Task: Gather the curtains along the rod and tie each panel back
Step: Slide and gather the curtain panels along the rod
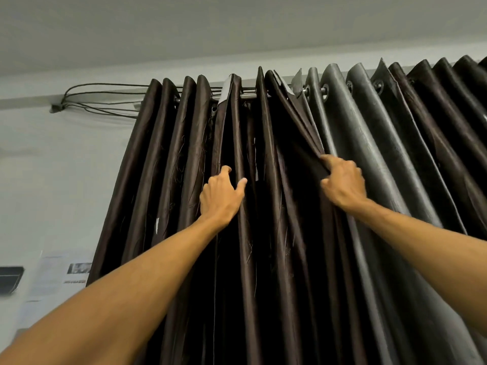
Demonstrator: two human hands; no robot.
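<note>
Dark brown eyelet curtains hang in folds from a metal rod (249, 96) under the ceiling. The left panel (168, 159) is bunched into tight pleats. The right panel (369, 143) shows a grey sheen and spreads off to the right. My left hand (220, 196) is raised and grips the inner edge fold of the left panel between thumb and fingers. My right hand (342, 180) pinches the edge fold of the right panel, pulling the cloth taut from its top corner.
Thin dark cords (105, 98) run from a wall bracket (56, 108) at the upper left to the rod. Papers (60, 272) are stuck on the pale wall at the lower left. The ceiling is close above the rod.
</note>
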